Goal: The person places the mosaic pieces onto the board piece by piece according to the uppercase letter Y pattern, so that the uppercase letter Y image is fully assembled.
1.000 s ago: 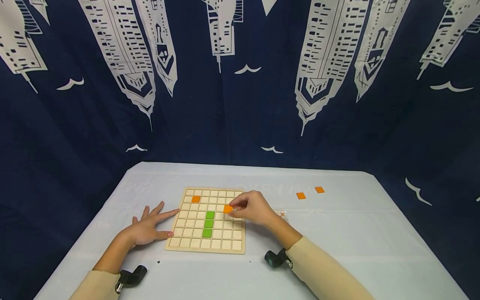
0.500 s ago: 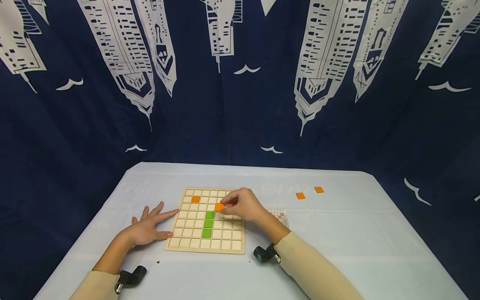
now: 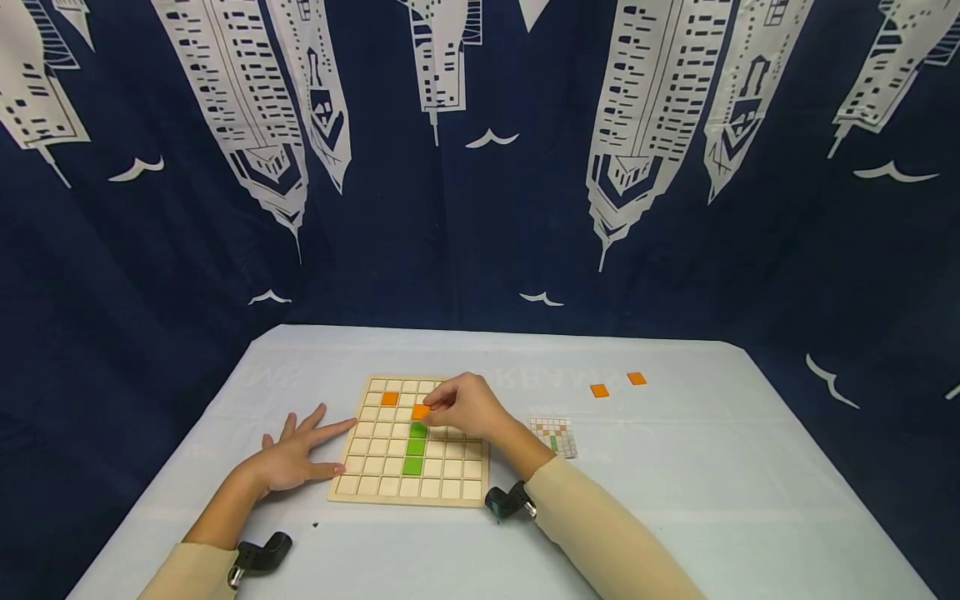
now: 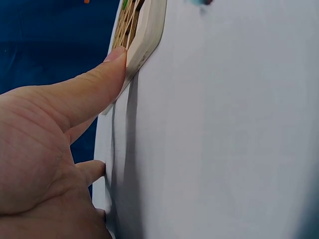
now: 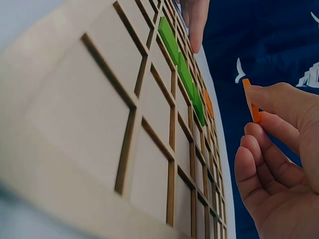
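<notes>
Between thumb and index finger my right hand [image 3: 468,406] pinches an orange square tile [image 5: 251,101], held above the board just beyond the green tiles. The wooden grid board [image 3: 367,489] lies flat on the table. Three green tiles [image 3: 414,447] stand in one column of it, the farthest partly covered by the right hand. Another orange tile [image 3: 390,399] sits in a cell near the board's far left. My left hand [image 3: 288,460] lies spread at the left edge; its thumb [image 4: 102,82] touches the board's rim.
Two loose orange tiles, a nearer one [image 3: 599,390] and a farther one [image 3: 637,378], lie at the back right of the white table [image 3: 675,500]. A small printed pattern card [image 3: 555,437] is right of the board, beside the right forearm. A dark blue curtain [image 3: 450,217] hangs behind.
My right hand has moved left across the board with the orange tile, from the right-hand columns to above the green column. More of the pattern card shows now. The left hand stays put.
</notes>
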A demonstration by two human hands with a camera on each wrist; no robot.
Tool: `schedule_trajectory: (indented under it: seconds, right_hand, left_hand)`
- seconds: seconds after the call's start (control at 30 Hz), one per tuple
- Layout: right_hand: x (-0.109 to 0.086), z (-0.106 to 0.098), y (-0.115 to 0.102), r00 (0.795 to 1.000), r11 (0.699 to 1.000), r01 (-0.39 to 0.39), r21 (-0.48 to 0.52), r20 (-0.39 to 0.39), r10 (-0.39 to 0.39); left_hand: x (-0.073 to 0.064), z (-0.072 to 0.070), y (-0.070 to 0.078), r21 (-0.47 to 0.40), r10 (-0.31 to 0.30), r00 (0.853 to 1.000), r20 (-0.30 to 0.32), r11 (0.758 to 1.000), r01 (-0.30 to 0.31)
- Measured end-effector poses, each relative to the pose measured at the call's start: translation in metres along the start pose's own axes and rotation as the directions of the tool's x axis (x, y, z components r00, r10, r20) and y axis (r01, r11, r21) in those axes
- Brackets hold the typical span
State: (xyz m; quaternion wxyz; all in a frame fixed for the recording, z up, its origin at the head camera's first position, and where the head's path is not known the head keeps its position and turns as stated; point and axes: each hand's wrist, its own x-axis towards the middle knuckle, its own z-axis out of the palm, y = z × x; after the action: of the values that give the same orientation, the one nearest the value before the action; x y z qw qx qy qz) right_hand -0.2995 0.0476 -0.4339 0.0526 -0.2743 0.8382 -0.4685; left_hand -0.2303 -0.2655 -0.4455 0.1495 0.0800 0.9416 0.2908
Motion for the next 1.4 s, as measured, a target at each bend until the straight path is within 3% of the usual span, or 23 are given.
schedule_trajectory:
  seconds: [0.4,0.97,1.4]
  right_hand:
    - [0.016,0.01,0.003,0.999,0.998,-0.046,-0.036,-0.003,0.046]
    - [0.035,0.025,0.003,0.998,0.983,-0.056,-0.176,0.017,0.06]
    - [0.038,0.028,0.004,0.996,0.976,-0.073,-0.208,0.032,0.081]
  left_hand:
    - [-0.001,-0.001,0.004,0.024,-0.007,1.0,0.007,1.0,0.007]
    - [-0.001,-0.002,0.003,0.029,-0.003,1.0,0.013,1.0,0.003]
    - [0.002,-0.001,0.0,0.035,-0.007,1.0,0.016,0.999,0.007]
